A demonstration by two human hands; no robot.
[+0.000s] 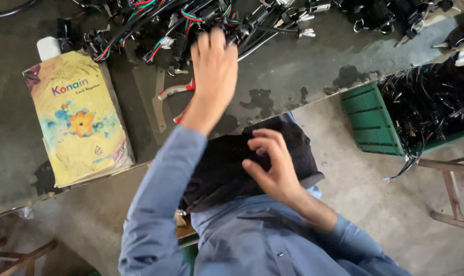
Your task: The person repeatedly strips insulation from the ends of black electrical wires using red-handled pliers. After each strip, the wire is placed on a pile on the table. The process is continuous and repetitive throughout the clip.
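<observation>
My left hand (214,69) reaches forward over the dark worktable (293,71). Its fingers are stretched out and its fingertips sit at the edge of a tangled pile of black, red and green wire harnesses (155,25). I see nothing gripped in it. Just under that wrist lies a tool with red and white handles (176,91). My right hand (273,166) hovers over my lap on dark trousers (221,168), fingers curled loosely and apart, with nothing visible in it.
A yellow book with a flower on its cover (78,117) lies on the table's left part, a white object (48,47) behind it. A green crate (372,122) full of black wires stands at the right, wooden rails (451,194) below it. Metal keys (306,31) lie among the wires.
</observation>
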